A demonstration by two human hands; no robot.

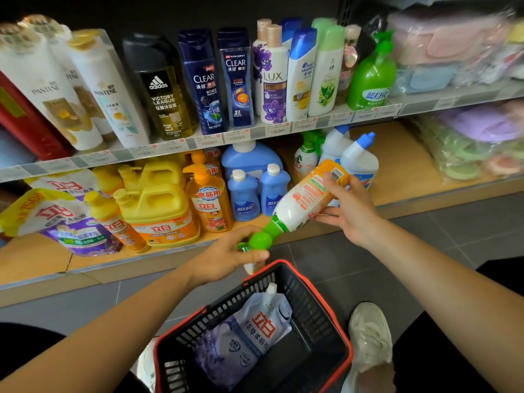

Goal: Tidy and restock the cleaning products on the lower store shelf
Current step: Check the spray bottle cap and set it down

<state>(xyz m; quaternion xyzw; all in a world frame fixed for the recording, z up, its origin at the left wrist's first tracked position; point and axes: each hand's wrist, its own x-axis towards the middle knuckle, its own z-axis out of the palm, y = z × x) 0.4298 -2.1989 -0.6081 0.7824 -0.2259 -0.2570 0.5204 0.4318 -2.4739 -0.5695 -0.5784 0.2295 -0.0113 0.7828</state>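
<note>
Before the lower shelf (402, 165), right hand (350, 211) clasps the spray bottle (306, 199); left hand (226, 256) apparently pinches its nozzle (259, 241).

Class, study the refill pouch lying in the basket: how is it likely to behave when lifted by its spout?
The refill pouch would probably sag and fold, since its film sides look creased. It looks fairly filled, so it is likely heavy for its size. Lying slumped in the basket, it may tip if stood up.
</note>
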